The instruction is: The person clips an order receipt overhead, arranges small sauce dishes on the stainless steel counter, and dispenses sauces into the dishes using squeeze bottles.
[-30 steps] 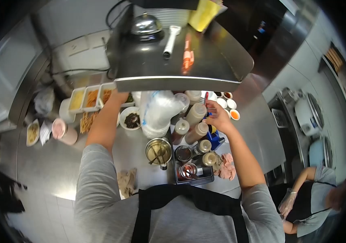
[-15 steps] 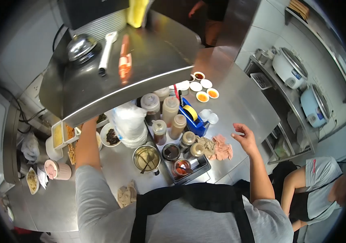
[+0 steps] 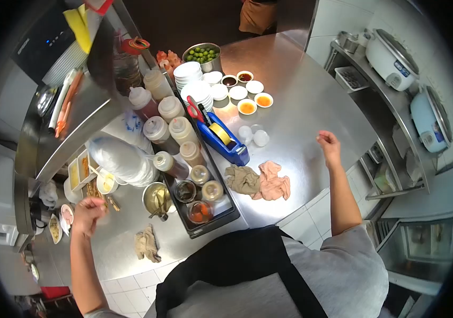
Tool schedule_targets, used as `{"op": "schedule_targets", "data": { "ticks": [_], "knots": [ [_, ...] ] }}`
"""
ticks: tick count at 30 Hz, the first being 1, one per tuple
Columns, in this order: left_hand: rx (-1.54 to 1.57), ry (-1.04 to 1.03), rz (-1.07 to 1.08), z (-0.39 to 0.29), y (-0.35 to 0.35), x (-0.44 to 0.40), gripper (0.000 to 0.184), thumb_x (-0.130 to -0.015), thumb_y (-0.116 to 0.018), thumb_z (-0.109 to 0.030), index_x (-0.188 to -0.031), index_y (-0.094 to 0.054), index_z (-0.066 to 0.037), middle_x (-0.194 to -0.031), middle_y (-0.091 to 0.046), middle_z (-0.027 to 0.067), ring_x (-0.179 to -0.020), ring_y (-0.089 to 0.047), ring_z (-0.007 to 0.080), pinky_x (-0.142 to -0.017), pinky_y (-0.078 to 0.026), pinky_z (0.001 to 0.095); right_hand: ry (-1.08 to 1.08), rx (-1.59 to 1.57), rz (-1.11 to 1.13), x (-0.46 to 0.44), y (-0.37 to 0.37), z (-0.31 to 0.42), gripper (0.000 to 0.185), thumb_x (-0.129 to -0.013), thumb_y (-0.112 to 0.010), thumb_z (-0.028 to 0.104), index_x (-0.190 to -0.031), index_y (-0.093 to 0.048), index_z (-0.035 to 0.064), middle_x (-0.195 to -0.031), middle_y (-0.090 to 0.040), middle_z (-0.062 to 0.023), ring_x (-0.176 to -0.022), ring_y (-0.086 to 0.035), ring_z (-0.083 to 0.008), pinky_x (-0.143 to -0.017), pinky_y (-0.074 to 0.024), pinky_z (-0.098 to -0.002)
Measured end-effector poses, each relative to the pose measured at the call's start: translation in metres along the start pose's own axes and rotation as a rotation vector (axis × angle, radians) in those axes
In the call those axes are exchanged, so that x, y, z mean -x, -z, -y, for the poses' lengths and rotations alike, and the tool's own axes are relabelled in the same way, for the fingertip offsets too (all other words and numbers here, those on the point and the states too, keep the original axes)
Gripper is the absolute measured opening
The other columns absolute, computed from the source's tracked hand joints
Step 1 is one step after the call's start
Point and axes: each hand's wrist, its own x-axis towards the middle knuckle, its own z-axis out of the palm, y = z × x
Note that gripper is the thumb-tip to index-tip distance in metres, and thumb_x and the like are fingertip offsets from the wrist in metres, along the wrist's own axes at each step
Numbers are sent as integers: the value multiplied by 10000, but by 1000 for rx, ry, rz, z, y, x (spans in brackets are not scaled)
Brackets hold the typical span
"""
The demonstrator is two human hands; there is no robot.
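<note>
My left hand (image 3: 87,215) is over the left counter with its fingers bent inward; whether anything is between them I cannot make out. Closest to it are a small bowl with yellow contents (image 3: 107,183) and food containers (image 3: 79,170). My right hand (image 3: 330,148) hovers over the right side of the steel table, fingers loosely curled and apart, holding nothing. A pink cloth (image 3: 274,182) and a greyish cloth (image 3: 242,179) lie to its left. Between my hands stand a black tray (image 3: 213,228) of squeeze bottles (image 3: 180,130) and jars, and a blue tape dispenser (image 3: 226,143).
Sauce dishes (image 3: 247,107), stacked white dishes (image 3: 197,94) and a pot of green citrus (image 3: 201,54) stand farther back. A metal pot (image 3: 157,198) and a tan cloth (image 3: 147,244) are left of the tray. Rice cookers (image 3: 392,58) occupy a right shelf. Another person's leg (image 3: 258,16) shows behind.
My view has swung right. My left hand has come out from under the raised shelf, back toward me. My right hand's fingers are more curled. The person seated at right is out of view.
</note>
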Motion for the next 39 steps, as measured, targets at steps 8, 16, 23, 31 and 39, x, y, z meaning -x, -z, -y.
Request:
{"op": "schedule_targets", "data": {
  "ticks": [8,16,23,31,39],
  "knots": [
    [-75,35,355,-113,-219,4,239,-681,-733,31,-895,-629,12,-831,-656,111,-749,-658,208,-694,-546,310,119,210,-112,-63,45,-76,227,-787,-668,68,-1013,-658,56,-958,-627,-53,-874,-570,-160,-816,-453,-286],
    [-214,-181,329,-108,-450,-223,110,-768,-692,7,-874,-663,11,-789,-657,89,-747,-637,132,-667,-524,223,362,569,-103,-43,53,-58,189,-745,-635,41,-931,-651,69,-993,-631,-110,-984,-553,-300,-882,-442,-375],
    [-1107,-457,9,-27,-498,-334,55,-706,-704,-57,-754,-714,-83,-741,-702,60,-590,-659,158,-595,-541,293,426,524,-108,-43,51,-59,118,-762,-631,77,-879,-648,78,-954,-639,-96,-944,-556,-296,-856,-439,-388],
    [-1216,-390,96,-47,-505,-326,103,-714,-640,-73,-694,-717,-139,-818,-707,76,-784,-679,233,-746,-544,325,471,518,-92,-45,50,-54,85,-769,-627,89,-851,-639,73,-921,-639,-98,-915,-560,-299,-828,-436,-395],
    [-1077,-472,86,-68,-534,-322,111,-662,-700,-37,-749,-728,-102,-795,-714,59,-712,-681,184,-692,-541,296,480,527,-87,-45,50,-51,81,-763,-628,84,-845,-634,85,-919,-641,-89,-916,-559,-293,-827,-425,-397]
  ]
}}
